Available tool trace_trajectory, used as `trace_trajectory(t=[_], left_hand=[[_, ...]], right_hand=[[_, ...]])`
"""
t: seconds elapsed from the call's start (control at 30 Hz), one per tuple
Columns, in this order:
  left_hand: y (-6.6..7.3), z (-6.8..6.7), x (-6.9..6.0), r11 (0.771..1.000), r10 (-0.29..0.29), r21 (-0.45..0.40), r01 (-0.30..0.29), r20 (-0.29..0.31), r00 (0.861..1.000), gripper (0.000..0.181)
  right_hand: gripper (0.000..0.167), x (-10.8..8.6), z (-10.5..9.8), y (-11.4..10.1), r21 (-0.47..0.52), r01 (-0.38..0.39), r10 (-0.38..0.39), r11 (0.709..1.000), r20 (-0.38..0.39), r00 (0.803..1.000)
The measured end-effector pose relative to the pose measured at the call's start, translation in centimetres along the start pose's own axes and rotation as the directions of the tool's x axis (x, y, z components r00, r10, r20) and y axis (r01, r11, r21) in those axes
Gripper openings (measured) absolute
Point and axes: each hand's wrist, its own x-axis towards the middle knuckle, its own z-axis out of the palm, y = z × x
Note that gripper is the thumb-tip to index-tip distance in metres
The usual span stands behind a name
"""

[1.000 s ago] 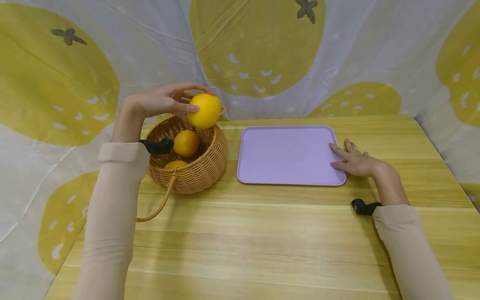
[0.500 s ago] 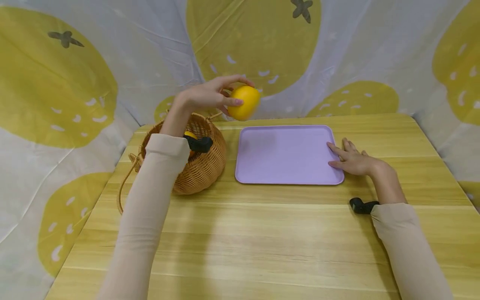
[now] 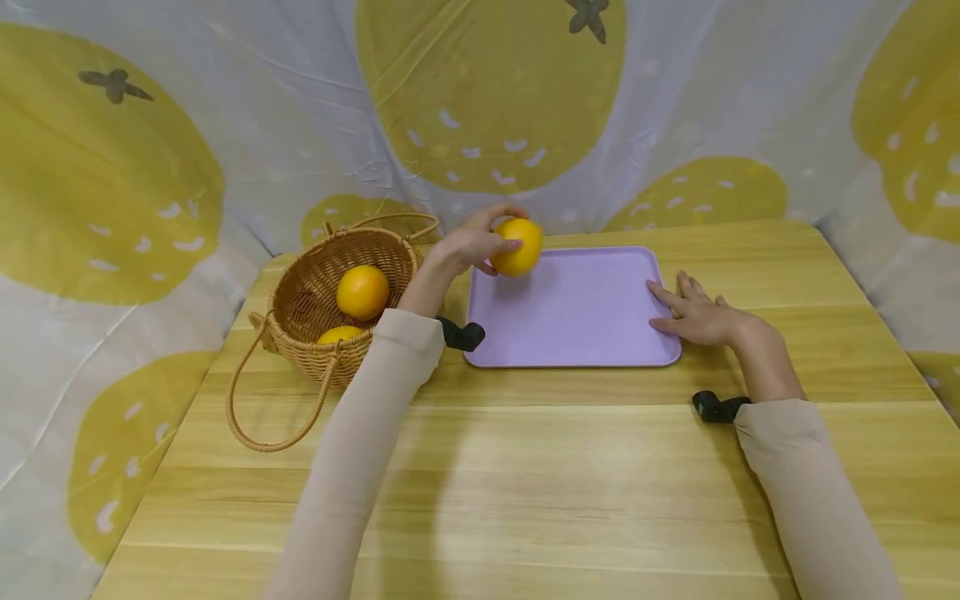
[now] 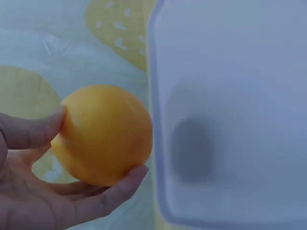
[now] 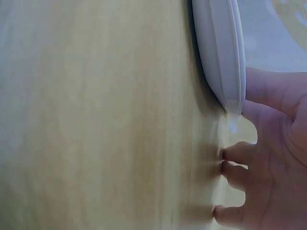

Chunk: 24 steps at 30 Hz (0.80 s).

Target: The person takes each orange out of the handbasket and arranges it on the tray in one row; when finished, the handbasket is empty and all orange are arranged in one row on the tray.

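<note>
My left hand (image 3: 474, 244) holds an orange fruit (image 3: 518, 247) between thumb and fingers, above the far left corner of a light purple tray (image 3: 577, 308). In the left wrist view the fruit (image 4: 103, 135) is gripped by the hand (image 4: 62, 191), and a shadow falls on the tray (image 4: 240, 120). My right hand (image 3: 701, 317) lies at the tray's right edge, fingers spread, thumb and a finger on the rim. The right wrist view shows the hand (image 5: 268, 158) touching the tray's edge (image 5: 223, 52), with other fingertips on the table.
A wicker basket (image 3: 300, 292) stands left of the tray with an orange fruit (image 3: 363, 292) and a yellow one (image 3: 340, 334) inside. One basket handle (image 3: 272, 448) hangs toward the front; the other leans back. A patterned cloth (image 3: 300, 100) hangs behind the wooden table (image 3: 570, 483).
My left hand has carried the fruit rightward from above the basket, rising slightly, then lowering over the tray's left part. My right hand has stayed at the tray's edge.
</note>
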Motion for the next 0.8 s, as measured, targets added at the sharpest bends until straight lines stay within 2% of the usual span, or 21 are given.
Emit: trace_trajectory(t=[0.17, 0.33, 0.6, 0.8], left_hand=[[-1.9, 1.1, 0.5, 0.994, -0.066, -0.090, 0.059, -0.070, 0.995, 0.052], [-3.1, 1.4, 0.7, 0.992, -0.090, -0.099, 0.081, -0.093, 0.992, 0.051], [-3.9, 2.0, 0.7, 0.992, -0.104, -0.090, 0.092, -0.146, 0.984, 0.054], [-4.2, 2.3, 0.8, 0.987, -0.105, -0.137, 0.078, -0.205, 0.973, 0.049]], right_hand=[[0.076, 0.1, 0.0, -0.1, 0.002, -0.003, 0.003, 1.000, 0.003, 1.000], [0.076, 0.1, 0.0, 0.0, 0.018, -0.006, 0.006, 1.000, 0.009, 1.000], [0.078, 0.1, 0.1, 0.1, 0.020, 0.001, -0.001, 1.000, 0.008, 1.000], [0.077, 0.0, 0.0, 0.0, 0.019, -0.002, 0.002, 1.000, 0.010, 1.000]])
